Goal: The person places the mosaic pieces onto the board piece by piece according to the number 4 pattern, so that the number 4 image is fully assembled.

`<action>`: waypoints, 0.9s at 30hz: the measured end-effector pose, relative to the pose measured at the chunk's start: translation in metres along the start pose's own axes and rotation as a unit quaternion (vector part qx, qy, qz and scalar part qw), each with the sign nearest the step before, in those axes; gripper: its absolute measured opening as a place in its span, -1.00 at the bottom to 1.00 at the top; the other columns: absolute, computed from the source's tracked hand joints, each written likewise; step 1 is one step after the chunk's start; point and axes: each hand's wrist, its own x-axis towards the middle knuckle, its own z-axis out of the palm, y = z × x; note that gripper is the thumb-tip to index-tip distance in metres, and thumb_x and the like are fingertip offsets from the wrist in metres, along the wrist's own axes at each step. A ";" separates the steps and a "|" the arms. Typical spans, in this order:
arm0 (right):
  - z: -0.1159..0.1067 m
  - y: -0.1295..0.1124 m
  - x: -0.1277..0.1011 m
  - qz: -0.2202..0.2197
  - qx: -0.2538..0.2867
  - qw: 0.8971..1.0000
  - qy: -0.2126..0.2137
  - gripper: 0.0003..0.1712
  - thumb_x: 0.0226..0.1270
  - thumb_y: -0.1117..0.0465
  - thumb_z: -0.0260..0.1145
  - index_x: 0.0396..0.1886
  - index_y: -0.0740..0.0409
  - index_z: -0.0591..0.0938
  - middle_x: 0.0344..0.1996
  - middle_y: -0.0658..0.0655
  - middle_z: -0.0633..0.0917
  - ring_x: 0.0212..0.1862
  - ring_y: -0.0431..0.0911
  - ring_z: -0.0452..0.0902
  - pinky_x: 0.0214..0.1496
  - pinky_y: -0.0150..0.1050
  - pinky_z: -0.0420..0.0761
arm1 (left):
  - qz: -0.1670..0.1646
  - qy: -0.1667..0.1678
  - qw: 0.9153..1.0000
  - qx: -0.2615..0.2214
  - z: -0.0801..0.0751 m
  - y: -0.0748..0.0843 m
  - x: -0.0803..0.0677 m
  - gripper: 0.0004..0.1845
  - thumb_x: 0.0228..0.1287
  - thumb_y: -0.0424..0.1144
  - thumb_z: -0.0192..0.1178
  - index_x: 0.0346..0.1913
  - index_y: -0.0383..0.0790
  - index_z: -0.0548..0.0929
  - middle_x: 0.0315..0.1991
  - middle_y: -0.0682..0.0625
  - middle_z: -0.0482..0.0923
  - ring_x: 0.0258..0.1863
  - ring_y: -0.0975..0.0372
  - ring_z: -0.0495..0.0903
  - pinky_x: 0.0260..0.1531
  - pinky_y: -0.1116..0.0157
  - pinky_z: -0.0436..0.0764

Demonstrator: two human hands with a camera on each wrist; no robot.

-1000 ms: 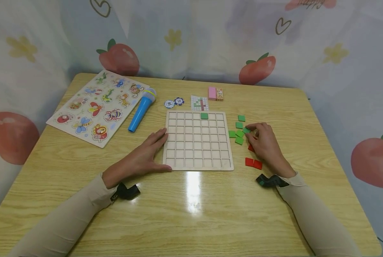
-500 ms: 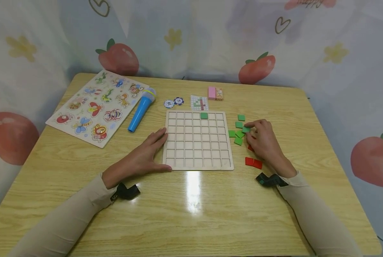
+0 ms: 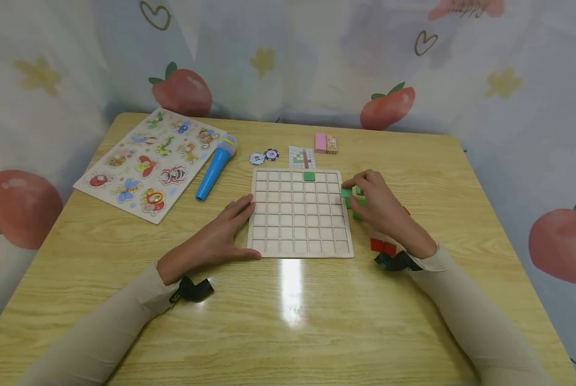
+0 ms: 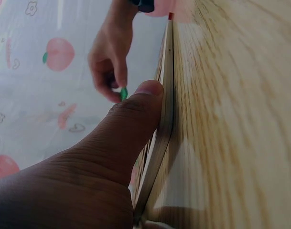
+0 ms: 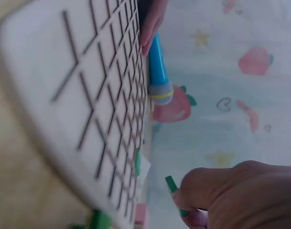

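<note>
A wooden grid board (image 3: 299, 220) lies mid-table, with one green tile (image 3: 309, 176) set in its far row. Along the board's left edge rests my left hand (image 3: 213, 244), fingers straight and thumb at the near corner; the left wrist view shows the thumb (image 4: 140, 102) against the rim. My right hand (image 3: 383, 208) pinches a green square tile (image 5: 171, 184) between thumb and fingers, raised by the board's right edge. Under and behind that hand lie several loose green tiles (image 3: 357, 215), partly hidden. Two red tiles (image 3: 383, 247) are near its wrist.
Beyond the board are a small pattern card (image 3: 301, 157), a pink box-like block (image 3: 320, 142) and two poker chips (image 3: 264, 156). Left of these lie a blue toy microphone (image 3: 213, 170) and an insect picture board (image 3: 150, 161). A printed curtain (image 3: 288, 59) hangs behind the table.
My right hand has lifted a green tile from the loose pile and carried it left to the board's right edge. My left hand stays on the board's left edge.
</note>
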 end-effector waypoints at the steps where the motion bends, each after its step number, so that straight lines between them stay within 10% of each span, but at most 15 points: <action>1: 0.000 -0.004 0.005 -0.013 -0.008 1.000 -0.008 -0.68 0.56 0.36 0.26 0.23 0.28 0.65 0.15 0.35 0.52 0.17 0.20 0.35 0.12 0.04 0.49 | 0.000 -0.001 1.000 0.000 0.000 0.000 0.000 0.35 0.10 0.30 0.58 0.74 -0.23 0.01 0.81 -0.05 -0.24 0.79 -0.10 -0.18 0.74 -0.16 -0.01; 27: 0.041 -0.045 0.100 -0.047 0.004 0.989 -0.142 -0.73 0.54 0.31 0.34 0.16 0.26 0.71 0.16 0.33 0.63 0.28 0.21 0.50 0.34 0.15 0.56 | 0.006 0.006 1.000 -0.005 0.000 0.001 0.000 0.36 0.10 0.29 0.58 0.73 -0.26 0.01 0.80 -0.06 -0.23 0.79 -0.10 -0.19 0.75 -0.11 -0.04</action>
